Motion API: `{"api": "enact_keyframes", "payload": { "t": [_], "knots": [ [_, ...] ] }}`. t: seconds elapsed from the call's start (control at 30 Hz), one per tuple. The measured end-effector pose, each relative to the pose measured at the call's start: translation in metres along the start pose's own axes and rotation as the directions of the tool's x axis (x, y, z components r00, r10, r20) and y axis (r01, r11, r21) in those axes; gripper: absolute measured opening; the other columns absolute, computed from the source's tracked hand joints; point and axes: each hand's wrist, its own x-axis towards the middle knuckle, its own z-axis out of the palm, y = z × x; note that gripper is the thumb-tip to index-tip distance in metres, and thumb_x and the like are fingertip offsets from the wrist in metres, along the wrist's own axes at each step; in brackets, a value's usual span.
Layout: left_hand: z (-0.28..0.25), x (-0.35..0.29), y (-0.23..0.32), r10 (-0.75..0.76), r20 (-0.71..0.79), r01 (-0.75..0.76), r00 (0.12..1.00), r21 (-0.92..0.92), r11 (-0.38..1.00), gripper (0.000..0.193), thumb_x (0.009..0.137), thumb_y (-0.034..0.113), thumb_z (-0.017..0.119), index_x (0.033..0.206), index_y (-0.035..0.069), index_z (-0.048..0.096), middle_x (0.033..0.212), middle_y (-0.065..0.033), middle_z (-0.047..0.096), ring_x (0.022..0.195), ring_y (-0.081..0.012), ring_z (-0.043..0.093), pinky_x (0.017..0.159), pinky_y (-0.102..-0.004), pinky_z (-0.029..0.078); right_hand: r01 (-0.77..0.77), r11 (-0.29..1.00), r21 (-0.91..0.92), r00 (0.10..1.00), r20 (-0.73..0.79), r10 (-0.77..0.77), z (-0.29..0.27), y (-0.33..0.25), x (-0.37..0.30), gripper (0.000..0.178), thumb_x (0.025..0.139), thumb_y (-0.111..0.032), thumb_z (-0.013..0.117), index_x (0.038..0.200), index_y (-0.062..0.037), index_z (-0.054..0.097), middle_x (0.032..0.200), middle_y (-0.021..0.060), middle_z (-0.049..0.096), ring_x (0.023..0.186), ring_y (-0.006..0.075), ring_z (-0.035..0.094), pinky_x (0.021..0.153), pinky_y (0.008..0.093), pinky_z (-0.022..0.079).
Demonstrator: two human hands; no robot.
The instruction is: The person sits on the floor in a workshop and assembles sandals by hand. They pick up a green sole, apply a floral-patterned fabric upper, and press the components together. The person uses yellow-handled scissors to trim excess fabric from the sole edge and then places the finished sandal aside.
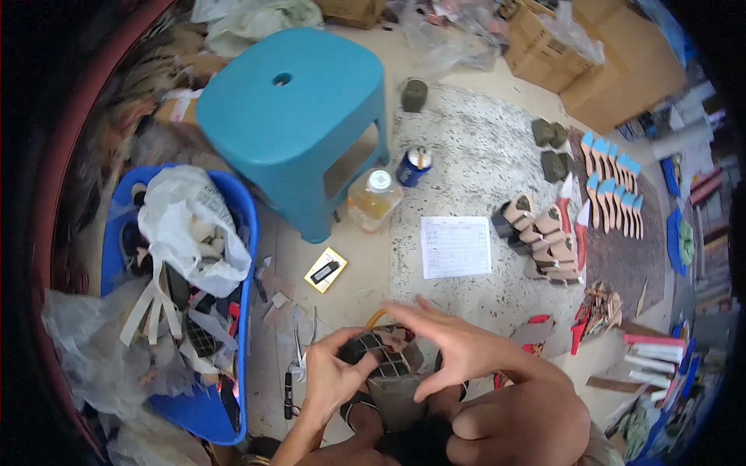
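Between my hands, low in the middle, is a dark block with a pale grid pattern (395, 363). My left hand (334, 369) is closed on its left side, with the thumb across the gridded face. My right hand (458, 342) is just to the right, its fingers curved and spread apart. A thin orange-yellow band (376, 318) arcs over the block's far edge, close to the right fingertips; whether those fingers touch it I cannot tell. Below the block, a greyish upright thing (396, 400) stands between my feet, partly hidden.
A blue plastic stool (291, 101) stands at the far left, beside a bottle (374, 203) and a can (415, 167). A blue tub (250, 311) of scraps lies left. Pliers (299, 353) lie near my left hand. Paper (457, 247), stacked beige pieces (548, 241) and blue-tipped strips (610, 194) lie ahead and right.
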Motion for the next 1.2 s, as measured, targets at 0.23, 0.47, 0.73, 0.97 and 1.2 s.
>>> {"api": "enact_keyframes", "payload": {
  "t": [0.23, 0.47, 0.73, 0.97, 1.2],
  "knots": [
    [0.004, -0.002, -0.012, -0.038, 0.052, 0.051, 0.998, -0.257, 0.965, 0.026, 0.076, 0.002, 0.074, 0.101, -0.005, 0.069, 0.087, -0.0068, 0.072, 0.077, -0.0101, 0.065, 0.071, -0.0252, 0.052, 0.316, 0.931, -0.185, 0.948, 0.013, -0.319, 0.005, 0.011, 0.004, 0.084, 0.073, -0.027, 0.081, 0.139, 0.0070, 0.041, 0.130, 0.0234, 0.057, 0.121, 0.0312, 0.057, 0.118, 0.0564, 0.022],
    [0.001, 0.002, -0.003, -0.132, 0.204, 0.209, 0.970, -0.428, 0.879, 0.033, 0.079, -0.003, 0.073, 0.110, -0.006, 0.065, 0.099, -0.0076, 0.071, 0.086, -0.0110, 0.065, 0.079, -0.0259, 0.051, 0.397, 0.889, -0.227, 0.901, -0.088, -0.425, 0.007, 0.015, 0.002, 0.067, 0.074, -0.020, 0.080, 0.129, 0.0085, 0.053, 0.129, 0.0232, 0.059, 0.122, 0.0323, 0.057, 0.115, 0.0499, 0.034],
    [-0.009, 0.012, -0.014, 0.054, 0.414, 0.233, 0.908, -0.609, 0.758, 0.075, 0.079, -0.004, 0.075, 0.145, 0.000, 0.041, 0.143, -0.0108, 0.050, 0.126, -0.0181, 0.051, 0.106, -0.0327, 0.042, 0.401, 0.909, 0.116, 0.911, -0.159, -0.381, -0.019, 0.012, 0.016, 0.055, 0.073, -0.017, 0.084, 0.122, -0.0004, 0.064, 0.115, 0.0173, 0.068, 0.108, 0.0330, 0.066, 0.106, 0.0478, 0.045],
    [0.003, 0.030, 0.000, 0.171, -0.312, -0.351, 0.935, -0.729, 0.588, 0.070, 0.080, -0.007, 0.067, 0.142, 0.006, 0.036, 0.139, -0.0142, 0.050, 0.123, -0.0260, 0.053, 0.102, -0.0400, 0.046, -0.506, 0.559, 0.657, 0.794, 0.607, 0.005, 0.016, 0.053, 0.007, 0.044, 0.094, -0.039, 0.065, 0.116, -0.0017, 0.062, 0.102, 0.0085, 0.070, 0.096, 0.0219, 0.068, 0.085, 0.0391, 0.056],
    [0.005, 0.016, -0.009, 0.261, -0.488, -0.522, 0.833, -0.537, 0.662, 0.071, 0.076, -0.005, 0.067, 0.134, 0.015, 0.031, 0.131, -0.0117, 0.049, 0.120, -0.0252, 0.050, 0.103, -0.0401, 0.042, -0.025, -0.461, 0.887, 0.977, 0.120, 0.178, 0.074, 0.062, 0.039, 0.044, 0.101, -0.039, 0.051, 0.132, -0.0079, 0.049, 0.128, 0.0119, 0.058, 0.118, 0.0248, 0.057, 0.105, 0.0444, 0.043]
  ]
}}
